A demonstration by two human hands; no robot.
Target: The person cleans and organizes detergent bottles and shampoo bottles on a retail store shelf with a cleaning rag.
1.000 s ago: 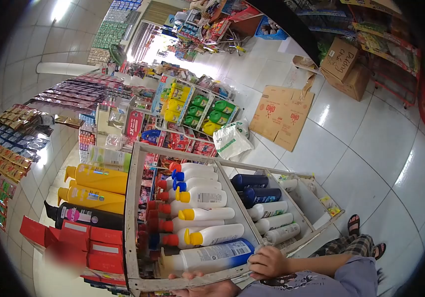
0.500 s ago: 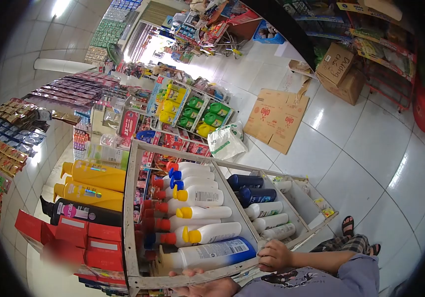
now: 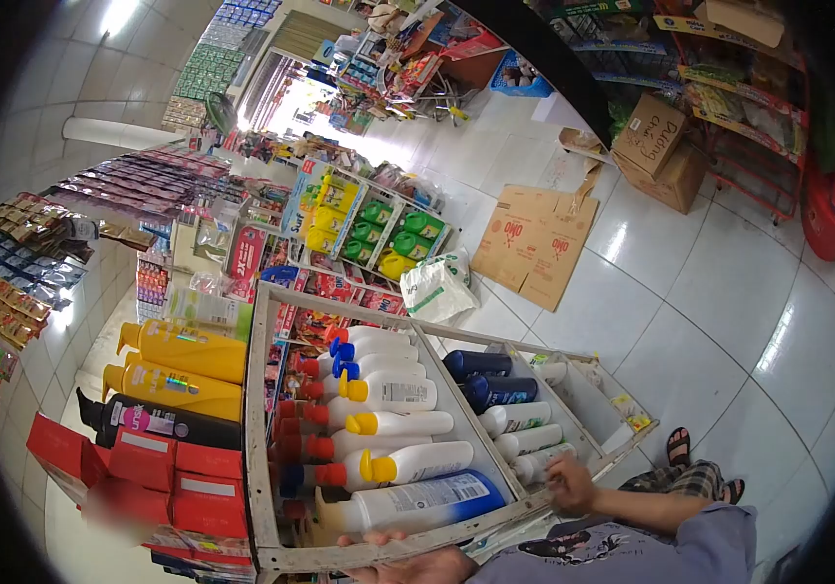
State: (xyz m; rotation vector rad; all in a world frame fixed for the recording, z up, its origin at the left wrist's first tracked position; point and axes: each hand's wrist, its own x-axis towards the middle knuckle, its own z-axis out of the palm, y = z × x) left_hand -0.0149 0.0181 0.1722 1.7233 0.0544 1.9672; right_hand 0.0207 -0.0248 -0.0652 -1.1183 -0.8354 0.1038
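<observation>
My left hand [image 3: 408,560] is at the bottom edge of the view. Its fingers curl over the near white post of a shelf unit [image 3: 379,557], below a large white and blue pump bottle [image 3: 417,501]. My right hand [image 3: 570,485], its fingers curled in, hovers beside the shelf's lower compartment and partly overlaps the end of a white bottle [image 3: 539,464]. Nothing sticks out of it. Several white bottles with yellow caps [image 3: 403,423] stand in rows on the shelf above. Dark blue bottles [image 3: 500,391] share the lower shelf with white ones.
Red boxes [image 3: 208,501], yellow pump bottles [image 3: 189,389] and a black one [image 3: 169,423] stand on the unit's top. Flattened cardboard [image 3: 534,243] and a white plastic bag [image 3: 439,290] lie on the tiled floor. Cardboard boxes [image 3: 666,165] stand by a red rack.
My right hand has left the shelf's edge post and shifted down the unit, toward the lower compartment's bottles. My left hand stays on the post. The view has shifted slightly.
</observation>
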